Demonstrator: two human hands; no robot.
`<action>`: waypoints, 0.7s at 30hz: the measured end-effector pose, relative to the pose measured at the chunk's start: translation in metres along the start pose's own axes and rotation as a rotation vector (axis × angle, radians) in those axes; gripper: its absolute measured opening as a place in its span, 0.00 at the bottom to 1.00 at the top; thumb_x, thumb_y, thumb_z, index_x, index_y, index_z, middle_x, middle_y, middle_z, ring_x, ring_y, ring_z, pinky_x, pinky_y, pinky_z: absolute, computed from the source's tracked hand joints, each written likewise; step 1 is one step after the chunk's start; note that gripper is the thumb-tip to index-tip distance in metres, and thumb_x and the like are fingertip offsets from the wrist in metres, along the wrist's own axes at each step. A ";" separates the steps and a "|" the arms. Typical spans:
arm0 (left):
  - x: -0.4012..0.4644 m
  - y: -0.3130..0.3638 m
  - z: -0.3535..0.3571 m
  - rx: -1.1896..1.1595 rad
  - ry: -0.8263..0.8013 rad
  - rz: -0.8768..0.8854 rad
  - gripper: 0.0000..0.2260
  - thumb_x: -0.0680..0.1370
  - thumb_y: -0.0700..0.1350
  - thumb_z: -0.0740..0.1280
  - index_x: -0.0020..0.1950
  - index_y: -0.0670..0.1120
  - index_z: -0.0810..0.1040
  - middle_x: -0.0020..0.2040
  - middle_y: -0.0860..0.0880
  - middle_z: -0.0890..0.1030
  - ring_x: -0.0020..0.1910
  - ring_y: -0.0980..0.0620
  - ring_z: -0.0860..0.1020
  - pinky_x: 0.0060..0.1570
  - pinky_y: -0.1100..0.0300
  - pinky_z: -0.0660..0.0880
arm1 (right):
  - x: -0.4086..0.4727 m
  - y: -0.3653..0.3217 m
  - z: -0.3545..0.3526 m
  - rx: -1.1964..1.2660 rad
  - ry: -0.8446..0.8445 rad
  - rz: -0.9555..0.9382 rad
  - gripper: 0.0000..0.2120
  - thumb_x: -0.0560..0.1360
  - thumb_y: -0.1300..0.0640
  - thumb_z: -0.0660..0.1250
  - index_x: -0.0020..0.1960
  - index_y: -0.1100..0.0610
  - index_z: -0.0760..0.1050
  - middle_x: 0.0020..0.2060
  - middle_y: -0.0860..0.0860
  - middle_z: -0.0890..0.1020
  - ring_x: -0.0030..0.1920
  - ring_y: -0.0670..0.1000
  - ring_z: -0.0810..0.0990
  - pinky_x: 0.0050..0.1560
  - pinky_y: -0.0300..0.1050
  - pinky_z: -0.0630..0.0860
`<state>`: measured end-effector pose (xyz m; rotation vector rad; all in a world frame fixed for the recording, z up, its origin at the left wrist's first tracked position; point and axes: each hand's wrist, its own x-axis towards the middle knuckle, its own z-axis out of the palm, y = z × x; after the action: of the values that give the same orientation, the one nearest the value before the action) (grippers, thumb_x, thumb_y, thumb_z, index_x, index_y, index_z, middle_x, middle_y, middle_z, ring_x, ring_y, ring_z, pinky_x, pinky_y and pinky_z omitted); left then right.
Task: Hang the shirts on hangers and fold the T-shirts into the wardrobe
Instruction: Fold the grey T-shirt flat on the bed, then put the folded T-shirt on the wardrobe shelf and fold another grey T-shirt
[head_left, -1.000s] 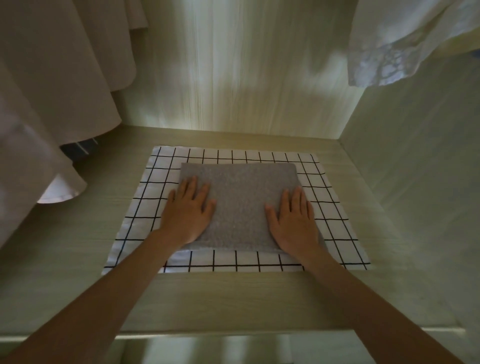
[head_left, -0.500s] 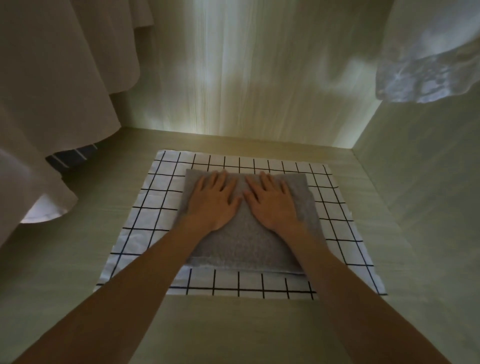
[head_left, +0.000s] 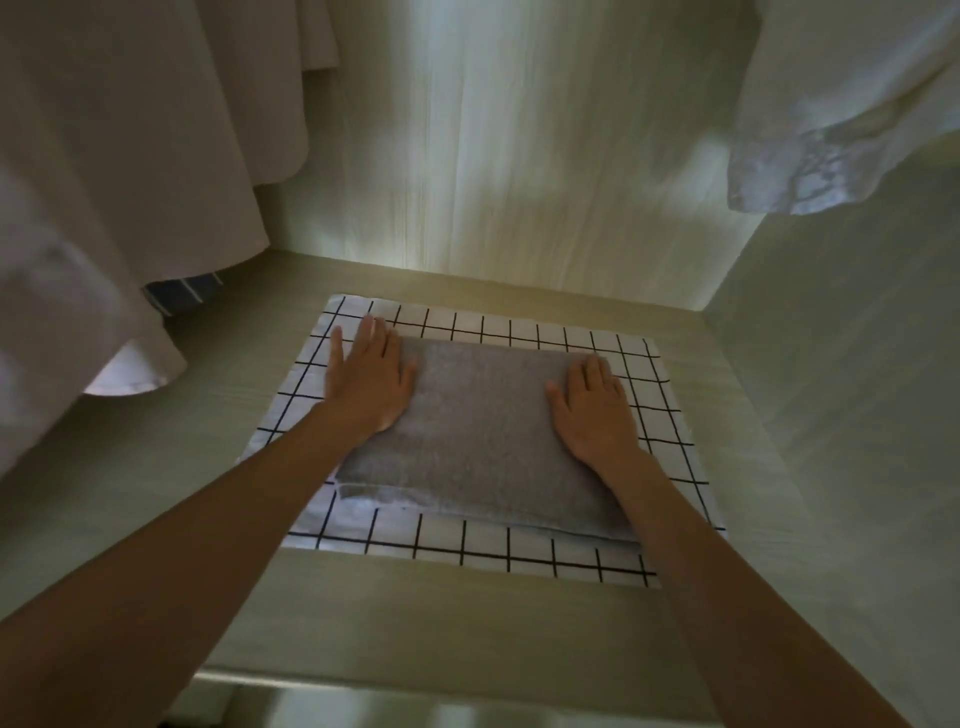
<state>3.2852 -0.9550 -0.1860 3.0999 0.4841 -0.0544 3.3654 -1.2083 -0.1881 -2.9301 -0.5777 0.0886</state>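
Note:
A folded grey T-shirt (head_left: 480, 441) lies on top of a folded white garment with a black grid pattern (head_left: 660, 410), both on the wardrobe shelf (head_left: 156, 467). My left hand (head_left: 366, 371) lies flat with straight fingers over the grey T-shirt's far left corner, the fingertips reaching onto the grid garment. My right hand (head_left: 595, 410) presses flat on the T-shirt's right side near its far corner.
Pale shirts (head_left: 130, 156) hang at the left, their hems low over the shelf, with a dark striped garment (head_left: 182, 296) behind them. A white lace-edged garment (head_left: 831, 130) hangs at the upper right. The wardrobe's back panel (head_left: 519, 156) and right wall (head_left: 857, 389) close the space.
My hands slid apart from the middle of the grey T-shirt to its far left and right corners, staying flat on it. The view shifted slightly.

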 end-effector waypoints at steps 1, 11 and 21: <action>-0.009 0.005 -0.003 0.009 0.031 0.038 0.27 0.84 0.55 0.42 0.80 0.44 0.44 0.80 0.43 0.43 0.79 0.45 0.38 0.75 0.41 0.38 | -0.008 -0.001 -0.001 -0.021 0.007 -0.015 0.32 0.84 0.42 0.42 0.80 0.61 0.46 0.80 0.60 0.45 0.79 0.57 0.40 0.78 0.55 0.39; -0.063 0.042 0.010 0.090 -0.009 0.265 0.39 0.70 0.62 0.24 0.80 0.52 0.41 0.81 0.47 0.46 0.79 0.47 0.45 0.76 0.42 0.44 | -0.044 -0.013 0.008 -0.053 -0.024 -0.197 0.30 0.83 0.39 0.39 0.81 0.51 0.42 0.80 0.57 0.46 0.79 0.56 0.41 0.76 0.60 0.34; -0.140 0.042 -0.004 0.031 0.030 0.170 0.35 0.77 0.59 0.37 0.77 0.45 0.62 0.76 0.41 0.66 0.75 0.45 0.64 0.70 0.46 0.65 | -0.046 -0.037 -0.010 -0.004 -0.259 -0.213 0.27 0.83 0.48 0.50 0.79 0.60 0.54 0.77 0.64 0.56 0.77 0.65 0.52 0.75 0.65 0.49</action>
<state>3.1646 -1.0374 -0.1768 3.1624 0.2202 -0.0146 3.3103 -1.1935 -0.1711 -2.8589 -0.9234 0.4466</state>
